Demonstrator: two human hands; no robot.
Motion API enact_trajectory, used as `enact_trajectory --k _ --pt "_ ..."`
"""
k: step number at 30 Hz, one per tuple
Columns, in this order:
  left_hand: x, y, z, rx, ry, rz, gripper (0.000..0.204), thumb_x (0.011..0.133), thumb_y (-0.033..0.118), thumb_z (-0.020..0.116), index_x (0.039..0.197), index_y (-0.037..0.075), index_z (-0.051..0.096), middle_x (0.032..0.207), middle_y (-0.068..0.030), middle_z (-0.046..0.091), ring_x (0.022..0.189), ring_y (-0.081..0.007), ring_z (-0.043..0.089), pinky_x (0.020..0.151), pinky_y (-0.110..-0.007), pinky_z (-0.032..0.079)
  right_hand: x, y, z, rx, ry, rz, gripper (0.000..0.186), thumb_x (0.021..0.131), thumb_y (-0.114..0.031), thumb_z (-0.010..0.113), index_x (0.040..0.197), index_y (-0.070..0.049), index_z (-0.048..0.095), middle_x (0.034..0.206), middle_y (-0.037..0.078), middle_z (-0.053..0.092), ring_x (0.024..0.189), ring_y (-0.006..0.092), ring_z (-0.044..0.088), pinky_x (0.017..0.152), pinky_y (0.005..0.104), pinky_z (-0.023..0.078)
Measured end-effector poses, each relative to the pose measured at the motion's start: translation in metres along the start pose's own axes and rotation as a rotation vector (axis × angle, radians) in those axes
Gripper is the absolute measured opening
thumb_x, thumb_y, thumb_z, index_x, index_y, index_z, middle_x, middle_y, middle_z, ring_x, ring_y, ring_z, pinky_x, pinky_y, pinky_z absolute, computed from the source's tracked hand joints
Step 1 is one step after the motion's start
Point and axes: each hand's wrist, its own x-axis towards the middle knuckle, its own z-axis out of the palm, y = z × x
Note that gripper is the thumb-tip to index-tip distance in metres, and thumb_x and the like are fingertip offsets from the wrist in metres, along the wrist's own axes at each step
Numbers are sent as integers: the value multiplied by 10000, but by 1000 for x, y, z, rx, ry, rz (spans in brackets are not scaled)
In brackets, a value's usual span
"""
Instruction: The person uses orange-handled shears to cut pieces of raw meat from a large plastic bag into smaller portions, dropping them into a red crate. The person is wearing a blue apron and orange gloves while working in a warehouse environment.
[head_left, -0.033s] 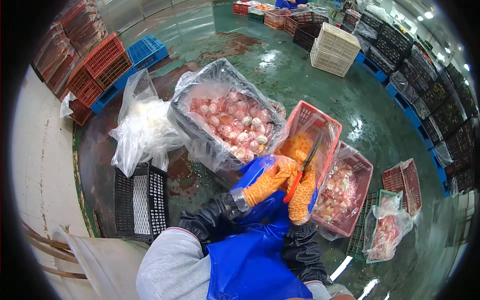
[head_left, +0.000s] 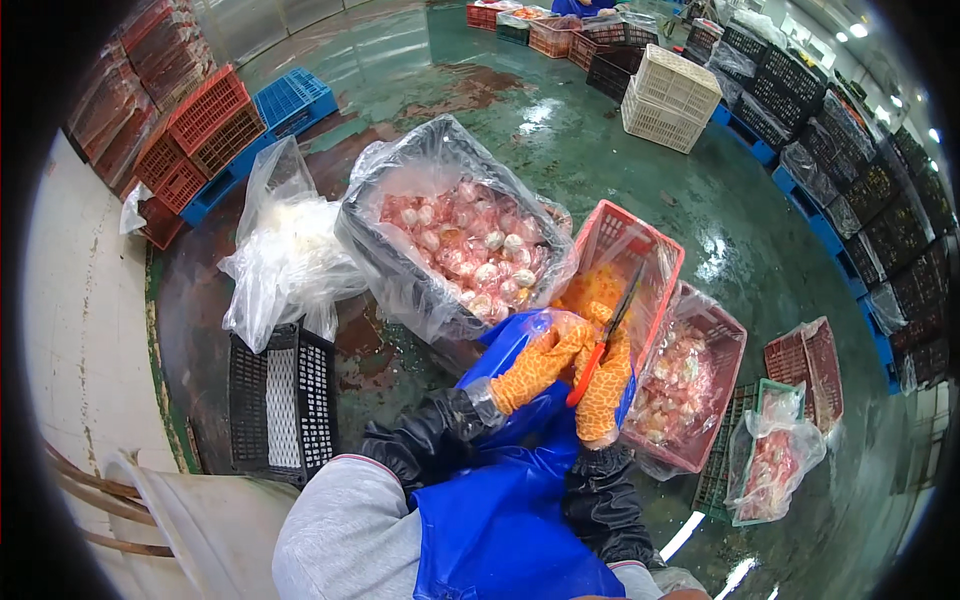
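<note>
My right hand [head_left: 605, 390], in an orange patterned glove, grips scissors [head_left: 626, 302] with red handles and dark blades aimed away from me. Close beside it, my left hand [head_left: 535, 368] wears a matching glove. Its fingers are curled together, and whatever they hold is hidden. Both hands are over my blue apron [head_left: 510, 530], at the near end of a red crate [head_left: 668, 252] lined with clear plastic, with small orange pieces [head_left: 600, 287] inside. Left of that crate is a plastic-lined black crate [head_left: 365, 215] full of reddish and white rounded pieces [head_left: 465, 245].
Another red crate [head_left: 735, 345] with similar pieces stands right. Farther right lies a bagged green crate [head_left: 770, 450]. A black crate [head_left: 245, 400] and white plastic bags [head_left: 290, 260] are left. Cream crates [head_left: 670, 95] and stacked black crates [head_left: 790, 90] stand beyond on wet green floor [head_left: 590, 180].
</note>
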Motion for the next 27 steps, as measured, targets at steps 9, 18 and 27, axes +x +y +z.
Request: enact_trajectory --k 9,18,27 --pt "20 1 -24 -61 322 -167 341 900 437 441 901 127 581 539 -48 539 357 -128 458 313 -230 337 2 4 -16 31 0 52 422 833 -63 594 1227 -24 445 838 21 521 718 86 515 598 182 434" --pt "26 11 -15 -66 383 101 308 908 376 464 997 96 558 554 3 517 394 -54 423 333 -197 320 -16 14 -18 -580 -229 -30 552 751 -211 708 1206 -2 477 941 95 546 754 163 524 702 292 444" --pt "24 10 -6 1 346 169 246 934 273 441 985 62 557 723 -4 563 525 -39 448 414 -176 344 -12 6 -21 -586 -261 204 443 798 -184 652 1182 -16 506 785 11 532 695 85 466 644 234 420"
